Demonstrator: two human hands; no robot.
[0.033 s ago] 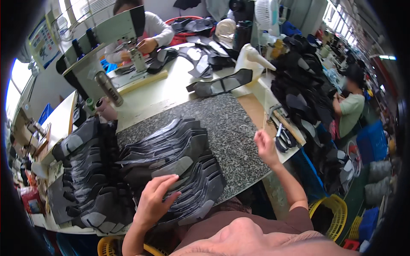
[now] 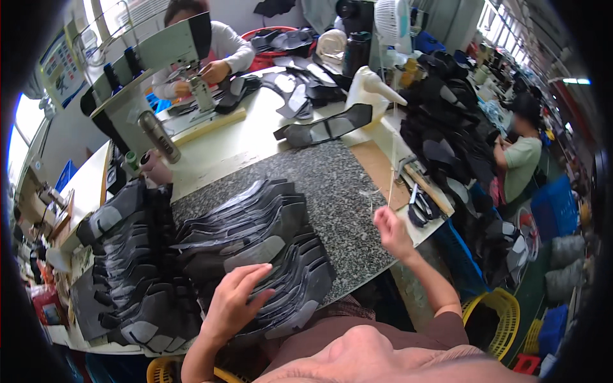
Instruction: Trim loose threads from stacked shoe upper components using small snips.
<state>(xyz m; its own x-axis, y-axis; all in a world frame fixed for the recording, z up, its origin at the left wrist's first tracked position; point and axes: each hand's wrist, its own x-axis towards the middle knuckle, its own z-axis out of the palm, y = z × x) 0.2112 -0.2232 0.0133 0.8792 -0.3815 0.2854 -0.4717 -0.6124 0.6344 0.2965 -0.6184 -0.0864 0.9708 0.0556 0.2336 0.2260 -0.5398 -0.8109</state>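
From where I stand, the right hand (image 2: 392, 233) has just come a little lower, at the right edge of the speckled slab (image 2: 340, 198). Its fingers are pinched together, it seems on a pale thread (image 2: 393, 172) running down from above, so I judge that more thread is being drawn. The left hand (image 2: 235, 301) stays at the stack of dark pieces (image 2: 281, 217) on the slab's left part, fingers extended, thumb apart; whether it touches them, I cannot tell.

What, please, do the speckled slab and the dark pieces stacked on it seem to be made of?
Slab: probably granite or similar stone, smooth, from its mottled grain. Dark pieces: perhaps matte fabric or synthetic leather, given their thin, curving edges.
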